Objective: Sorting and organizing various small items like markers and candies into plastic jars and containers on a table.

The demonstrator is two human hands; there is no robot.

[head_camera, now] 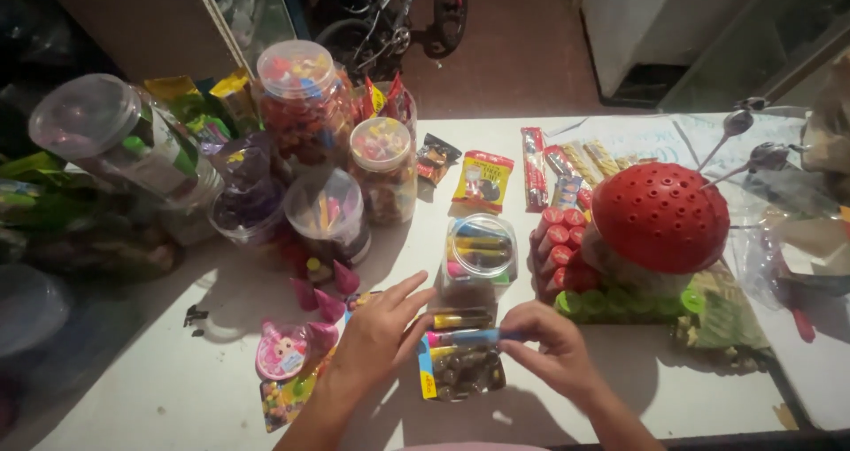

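Head view: right hand pinched end of candy stick; stick's long axis ran left-right, toward left hand. Left hand lay spread, fingers resting on stick's other end, holding nothing. Packet lay just below, on surface; jar behind.

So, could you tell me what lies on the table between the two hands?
In the head view, thin candy sticks lie between the left hand and right hand, above a clear packet of dark sweets; the right fingertips pinch one stick's end.
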